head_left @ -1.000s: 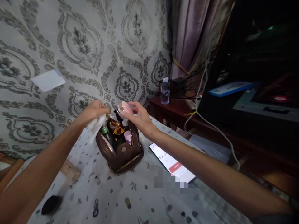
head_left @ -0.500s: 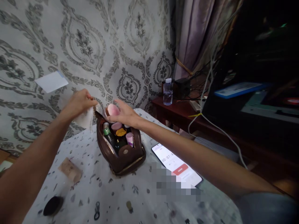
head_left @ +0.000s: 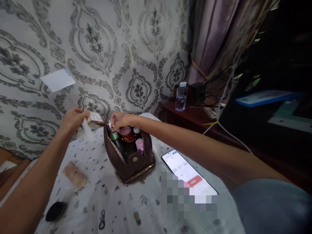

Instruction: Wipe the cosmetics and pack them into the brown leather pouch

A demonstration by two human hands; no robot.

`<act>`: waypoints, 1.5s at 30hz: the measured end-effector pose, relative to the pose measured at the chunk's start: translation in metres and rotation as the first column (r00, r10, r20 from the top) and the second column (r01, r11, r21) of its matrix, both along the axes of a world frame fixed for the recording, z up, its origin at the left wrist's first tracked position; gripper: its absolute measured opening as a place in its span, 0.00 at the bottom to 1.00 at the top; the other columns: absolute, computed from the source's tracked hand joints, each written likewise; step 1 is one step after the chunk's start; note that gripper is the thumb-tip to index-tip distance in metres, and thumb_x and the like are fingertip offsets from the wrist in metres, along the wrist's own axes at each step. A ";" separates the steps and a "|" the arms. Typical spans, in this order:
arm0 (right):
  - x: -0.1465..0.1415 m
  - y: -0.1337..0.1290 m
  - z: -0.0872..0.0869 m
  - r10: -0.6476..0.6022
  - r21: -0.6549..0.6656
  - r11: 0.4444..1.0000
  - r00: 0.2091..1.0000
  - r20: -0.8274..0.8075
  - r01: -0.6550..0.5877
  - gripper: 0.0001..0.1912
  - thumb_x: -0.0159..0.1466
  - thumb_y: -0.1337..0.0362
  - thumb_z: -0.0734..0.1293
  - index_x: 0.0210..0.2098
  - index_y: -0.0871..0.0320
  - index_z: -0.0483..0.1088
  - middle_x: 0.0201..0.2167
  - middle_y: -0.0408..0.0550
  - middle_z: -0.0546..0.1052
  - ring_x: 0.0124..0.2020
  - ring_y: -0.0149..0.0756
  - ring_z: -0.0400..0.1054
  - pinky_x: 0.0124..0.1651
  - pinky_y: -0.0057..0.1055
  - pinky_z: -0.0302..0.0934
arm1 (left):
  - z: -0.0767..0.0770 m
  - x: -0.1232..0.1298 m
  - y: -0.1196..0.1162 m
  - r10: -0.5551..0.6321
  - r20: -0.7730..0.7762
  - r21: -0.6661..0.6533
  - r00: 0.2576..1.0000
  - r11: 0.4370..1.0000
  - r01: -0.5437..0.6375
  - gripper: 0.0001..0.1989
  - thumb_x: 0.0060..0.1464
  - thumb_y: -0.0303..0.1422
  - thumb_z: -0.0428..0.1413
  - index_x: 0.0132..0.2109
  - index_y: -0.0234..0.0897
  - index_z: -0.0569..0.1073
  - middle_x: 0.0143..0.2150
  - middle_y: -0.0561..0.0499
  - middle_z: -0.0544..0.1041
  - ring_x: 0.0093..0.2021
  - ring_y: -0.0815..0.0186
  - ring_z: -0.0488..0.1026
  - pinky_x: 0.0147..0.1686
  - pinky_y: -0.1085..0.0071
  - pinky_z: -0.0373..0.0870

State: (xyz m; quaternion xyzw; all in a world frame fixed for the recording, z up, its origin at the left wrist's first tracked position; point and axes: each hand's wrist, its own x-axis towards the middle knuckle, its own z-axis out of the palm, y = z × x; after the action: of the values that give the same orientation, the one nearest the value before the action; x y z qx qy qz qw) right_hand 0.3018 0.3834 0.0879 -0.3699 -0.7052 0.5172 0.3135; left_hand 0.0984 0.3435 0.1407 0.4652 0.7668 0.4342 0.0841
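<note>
My left hand, fingers closed, grips a crumpled white tissue and a glittery flat case left of the bag. A brown cosmetic bag stands unzipped on the cloth. My right hand reaches into its far left corner, fingers curled down around something whitish that they mostly hide. Inside the bag are a dark bottle with a green label, a pink-lidded amber jar and a pink-and-purple tube.
A beige tube-like item and a round black item lie on the patterned cloth at left. A lit phone lies right of the bag, under my forearm. A water bottle stands on the red-brown table, near white cables.
My right hand has lowered the round pink-and-white item into the bag's far end, where it is now mostly hidden. My left hand has moved slightly left and down, turning the glittery case into view.
</note>
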 end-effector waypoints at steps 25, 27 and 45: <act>-0.005 0.005 0.009 -0.043 -0.053 0.998 0.978 -0.202 0.033 0.21 0.62 0.43 0.69 0.32 0.57 0.72 0.23 0.44 0.76 0.26 0.36 0.72 0.28 0.28 0.67 | 0.012 0.047 -0.012 -0.205 -0.088 0.148 0.975 0.965 0.216 0.14 0.42 0.32 0.59 0.40 0.38 0.69 0.24 0.58 0.70 0.21 0.68 0.65 0.22 0.74 0.58; -0.005 -0.006 0.015 0.001 -0.176 0.983 0.950 -0.312 -0.059 0.24 0.60 0.41 0.70 0.37 0.56 0.72 0.27 0.45 0.78 0.28 0.36 0.74 0.31 0.30 0.70 | 0.011 0.060 -0.013 -0.289 -0.071 0.192 0.955 0.935 0.298 0.14 0.44 0.32 0.59 0.41 0.38 0.69 0.24 0.58 0.70 0.22 0.68 0.66 0.24 0.74 0.61; 0.055 0.000 -0.034 -0.579 -0.350 0.804 0.495 -0.648 0.481 0.08 0.51 0.62 0.69 0.25 0.54 0.64 0.21 0.38 0.69 0.27 0.34 0.65 0.33 0.30 0.62 | -0.134 0.045 -0.003 -0.428 0.123 0.356 0.895 0.861 0.363 0.17 0.59 0.46 0.53 0.28 0.41 0.62 0.25 0.57 0.63 0.29 0.67 0.62 0.31 0.72 0.61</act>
State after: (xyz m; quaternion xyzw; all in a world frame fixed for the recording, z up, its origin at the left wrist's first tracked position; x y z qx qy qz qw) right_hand 0.3569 0.3831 0.0543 -0.3494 -0.3381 0.5401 0.6869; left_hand 0.1437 0.3404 0.0064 0.5749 0.5604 0.5714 0.1702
